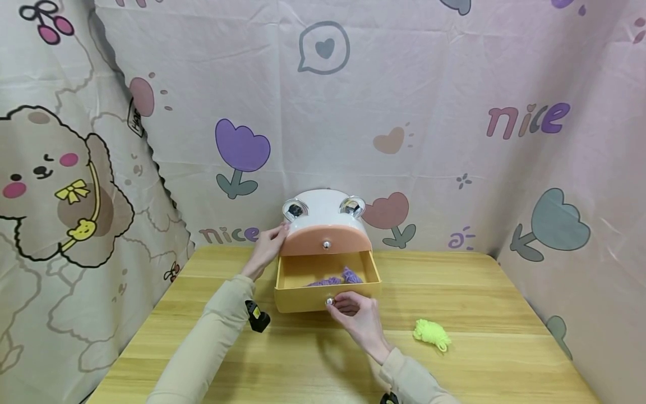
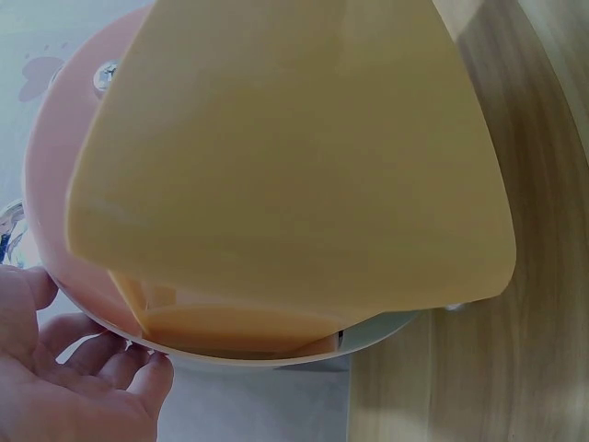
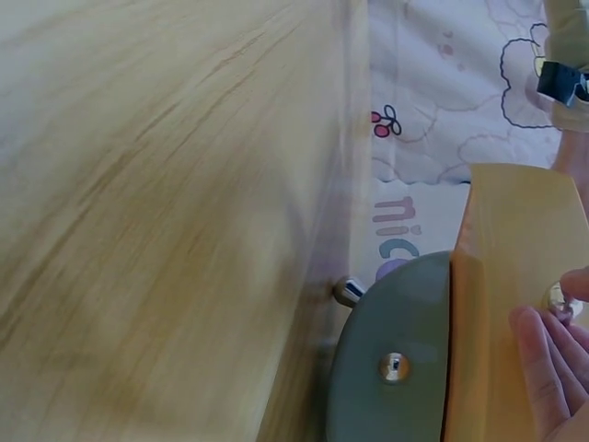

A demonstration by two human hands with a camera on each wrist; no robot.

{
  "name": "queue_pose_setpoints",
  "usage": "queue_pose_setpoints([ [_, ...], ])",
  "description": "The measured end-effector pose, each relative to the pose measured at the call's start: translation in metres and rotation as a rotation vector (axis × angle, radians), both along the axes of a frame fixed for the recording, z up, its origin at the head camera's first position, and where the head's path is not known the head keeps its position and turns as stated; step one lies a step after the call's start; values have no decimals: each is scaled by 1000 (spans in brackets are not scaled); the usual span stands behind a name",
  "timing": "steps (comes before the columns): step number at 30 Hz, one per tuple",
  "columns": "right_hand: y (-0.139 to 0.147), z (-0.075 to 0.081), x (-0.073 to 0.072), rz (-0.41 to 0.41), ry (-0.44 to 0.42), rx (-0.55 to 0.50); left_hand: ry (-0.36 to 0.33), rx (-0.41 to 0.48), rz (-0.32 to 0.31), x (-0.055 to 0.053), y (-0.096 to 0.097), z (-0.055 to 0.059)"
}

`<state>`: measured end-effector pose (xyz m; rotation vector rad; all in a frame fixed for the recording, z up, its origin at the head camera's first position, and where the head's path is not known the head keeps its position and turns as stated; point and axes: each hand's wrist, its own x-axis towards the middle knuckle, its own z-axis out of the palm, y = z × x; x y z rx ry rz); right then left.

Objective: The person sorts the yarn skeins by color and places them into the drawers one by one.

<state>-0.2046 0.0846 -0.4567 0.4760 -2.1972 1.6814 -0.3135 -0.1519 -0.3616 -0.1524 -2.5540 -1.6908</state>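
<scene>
A small frog-faced drawer box (image 1: pixel 323 205), white on top with two shiny round eyes, stands at the back of the table. Its yellow middle drawer (image 1: pixel 303 301) is pulled out, with two purple bundles of cord (image 1: pixel 351 275) inside, partly hidden by the drawer front. My right hand (image 1: pixel 360 320) pinches the drawer's clear knob (image 1: pixel 330 302) between thumb and fingers. My left hand (image 1: pixel 266 247) rests against the box's left side, its fingertips touching the edge beside the closed pink upper drawer (image 2: pixel 69 147). A closed grey-green lower drawer (image 3: pixel 391 318) shows in the right wrist view.
A neon-yellow bundle of cord (image 1: pixel 432 333) lies on the wooden table (image 1: pixel 484 314), right of my right hand. Printed cloth (image 1: pixel 323 123) hangs close behind the box and along both sides of the table.
</scene>
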Motion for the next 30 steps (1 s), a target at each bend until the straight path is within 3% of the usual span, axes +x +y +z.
queue_pose_setpoints([
  [11, -2, 1, -8, -25, 31, 39, -13, -20, 5, 1, 0, 0],
  [30, -9, 5, -42, -64, 59, 79, -4, -8, 0, -1, -1, -1],
])
